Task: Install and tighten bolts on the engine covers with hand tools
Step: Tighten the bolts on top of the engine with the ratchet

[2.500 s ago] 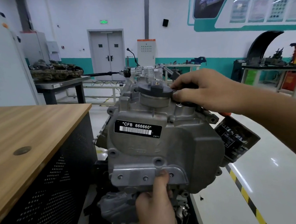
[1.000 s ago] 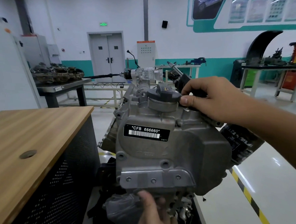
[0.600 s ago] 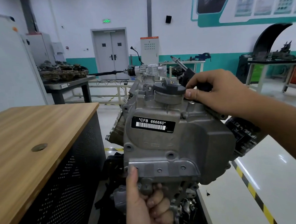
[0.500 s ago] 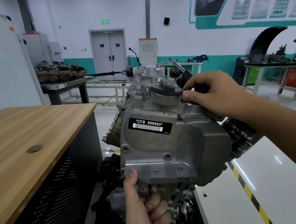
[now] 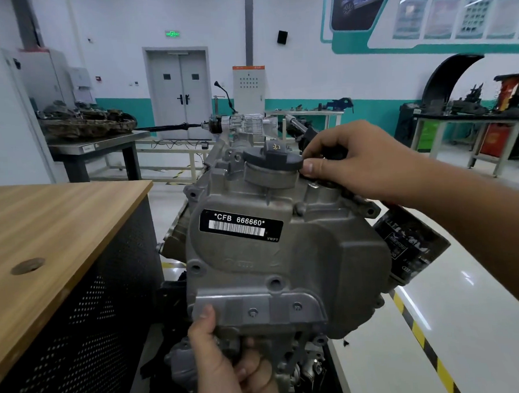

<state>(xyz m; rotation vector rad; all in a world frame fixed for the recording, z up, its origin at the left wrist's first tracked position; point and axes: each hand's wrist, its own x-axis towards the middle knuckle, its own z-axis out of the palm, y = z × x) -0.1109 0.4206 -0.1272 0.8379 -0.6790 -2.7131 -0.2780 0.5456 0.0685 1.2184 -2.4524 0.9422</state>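
Gripping the lower edge of a grey cast-aluminium engine cover (image 5: pixel 285 255), a person's left hand (image 5: pixel 228 363) curls its fingers under the flanged plate at the bottom of the casting, while the thumb (image 5: pixel 207 314) lies straight up against the plate's front face, near its left corner. The right hand (image 5: pixel 355 158) reaches in from the right over the top of the cover, its fingers bent and closed around a small dark part (image 5: pixel 335 155) just beside the black oil filler cap (image 5: pixel 272 158); what that part is cannot be told from this view. The right thumb tip (image 5: pixel 309 166) presses against the rim of the cap.

The cover stands upright at the centre of the frame, mounted on the front of an engine, with a black label (image 5: pixel 241 225) reading "*CFB 666660*" and a barcode across its upper face. Two small bolt heads (image 5: pixel 253 312) show on the lower plate, to the right of the left thumb. A black oil filter (image 5: pixel 411 248) with white lettering juts out behind the cover on the right.

To the left stands a wooden-topped workbench (image 5: pixel 44 237) with a perforated dark metal side. Behind, a grey double door (image 5: pixel 182 92) sits under a green exit sign (image 5: pixel 172 34), and metal tables carry other engine parts.
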